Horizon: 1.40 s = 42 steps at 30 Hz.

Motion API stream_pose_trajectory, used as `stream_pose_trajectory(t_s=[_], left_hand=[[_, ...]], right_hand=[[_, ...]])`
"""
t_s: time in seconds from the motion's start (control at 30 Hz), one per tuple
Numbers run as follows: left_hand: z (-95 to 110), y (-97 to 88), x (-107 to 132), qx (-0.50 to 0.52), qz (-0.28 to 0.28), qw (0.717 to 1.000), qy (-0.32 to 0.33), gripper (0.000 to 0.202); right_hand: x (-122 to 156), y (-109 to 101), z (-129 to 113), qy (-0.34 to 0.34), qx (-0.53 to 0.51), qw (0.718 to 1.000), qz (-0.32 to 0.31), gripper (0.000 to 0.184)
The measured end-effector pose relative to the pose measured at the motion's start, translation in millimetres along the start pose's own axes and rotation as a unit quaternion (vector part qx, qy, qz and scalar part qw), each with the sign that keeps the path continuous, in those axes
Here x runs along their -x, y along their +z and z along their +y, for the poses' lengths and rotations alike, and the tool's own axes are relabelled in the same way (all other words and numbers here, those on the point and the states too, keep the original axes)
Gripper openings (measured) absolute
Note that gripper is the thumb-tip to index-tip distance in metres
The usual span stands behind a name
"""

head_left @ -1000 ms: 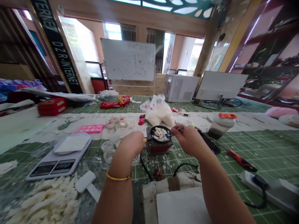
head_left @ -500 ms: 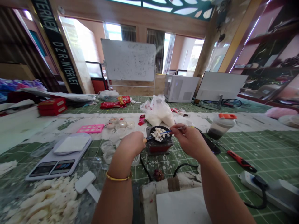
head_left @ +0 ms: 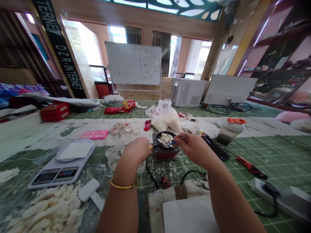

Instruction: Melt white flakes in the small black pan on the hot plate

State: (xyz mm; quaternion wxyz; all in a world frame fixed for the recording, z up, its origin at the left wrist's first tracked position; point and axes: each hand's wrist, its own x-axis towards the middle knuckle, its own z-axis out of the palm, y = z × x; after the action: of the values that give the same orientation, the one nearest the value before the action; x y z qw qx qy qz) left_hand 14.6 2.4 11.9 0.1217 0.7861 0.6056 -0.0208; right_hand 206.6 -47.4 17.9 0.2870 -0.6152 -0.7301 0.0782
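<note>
A small black frying pan (head_left: 159, 137) sits on a little hot plate (head_left: 165, 154) in the middle of the table. Off-white chunks (head_left: 166, 139) fill the pan. My left hand (head_left: 137, 149) is closed around the pan's handle (head_left: 152, 146), which has a wooden-coloured end. Between the fingers of my right hand (head_left: 191, 145) is a thin blue stick (head_left: 171, 143), its tip among the chunks near the pan's front. What kind of stick it is I cannot make out.
At left are a kitchen scale (head_left: 58, 173), a white scraper (head_left: 89, 191) and off-white lumps (head_left: 48, 210). Clear cups (head_left: 113, 158) stand beside my left hand. On the right lie a phone (head_left: 216, 147), a shaker bottle (head_left: 230, 131), a red-handled tool (head_left: 251, 167) and a power strip (head_left: 272, 194).
My right hand has shifted slightly left and down, bringing the stick's tip toward the pan's near side. More of the phone shows. My left hand keeps its hold.
</note>
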Motion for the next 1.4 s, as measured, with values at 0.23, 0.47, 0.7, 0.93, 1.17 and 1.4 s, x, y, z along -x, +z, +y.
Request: stream_pose_trajectory(t_s=[0.23,0.47,0.7,0.93,1.17,1.4], left_hand=[[0.5,-1.5,0.0,0.003,-0.004,1.000,-0.002,0.016],[0.4,-0.9,0.2,-0.001,-0.006,1.000,-0.001,0.014],[0.2,-0.9,0.0,0.003,-0.008,1.000,-0.005,0.016],[1.2,-2.0,0.3,-0.001,-0.006,1.000,-0.004,0.014],[0.7,-1.4,0.3,0.000,-0.008,1.000,-0.001,0.016],[0.0,-1.0,0.3,-0.003,-0.008,1.000,0.001,0.018]], right_hand=[[-0.3,-4.6,4.8,0.019,0.024,1.000,0.007,0.027],[-5.8,-7.5,11.5,0.072,0.047,0.995,0.050,0.026],[-11.5,-1.4,18.7,0.069,0.063,0.994,0.051,0.025],[-18.4,0.9,26.3,0.098,0.074,0.989,0.079,0.023],[-11.0,-3.1,20.5,0.081,0.058,0.993,0.063,0.024],[-7.2,-2.6,14.9,0.053,0.047,0.997,0.040,0.026]])
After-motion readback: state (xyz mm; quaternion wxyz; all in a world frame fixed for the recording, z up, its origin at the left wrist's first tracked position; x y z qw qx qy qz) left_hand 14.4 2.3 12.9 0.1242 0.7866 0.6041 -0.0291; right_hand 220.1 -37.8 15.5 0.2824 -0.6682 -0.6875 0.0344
